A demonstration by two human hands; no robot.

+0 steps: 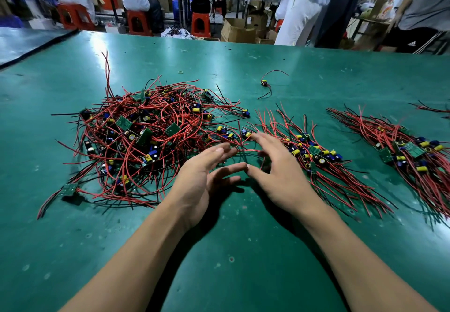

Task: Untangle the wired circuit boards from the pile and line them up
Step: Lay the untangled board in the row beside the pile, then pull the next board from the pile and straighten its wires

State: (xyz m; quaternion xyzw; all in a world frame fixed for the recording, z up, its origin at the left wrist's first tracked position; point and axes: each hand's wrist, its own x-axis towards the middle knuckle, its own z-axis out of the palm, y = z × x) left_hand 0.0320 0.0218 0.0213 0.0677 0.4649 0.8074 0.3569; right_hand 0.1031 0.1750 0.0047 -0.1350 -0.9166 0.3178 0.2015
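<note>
Pile (146, 136): tangled boards with red and black wires, on the green counter (219, 263)
Left hand (204, 175): released, fingers straight, at the pile's near right edge, tips by a loose red wire
Right hand (277, 170): released, fingers spread and slightly bent, holding nothing, right of the pile
First row (316, 158): lined-up boards just right of the pile, beside the right hand
Second row (414, 151): further right of the pile, apart from the first
Stray board (265, 83): alone, beyond the pile's right side
</note>
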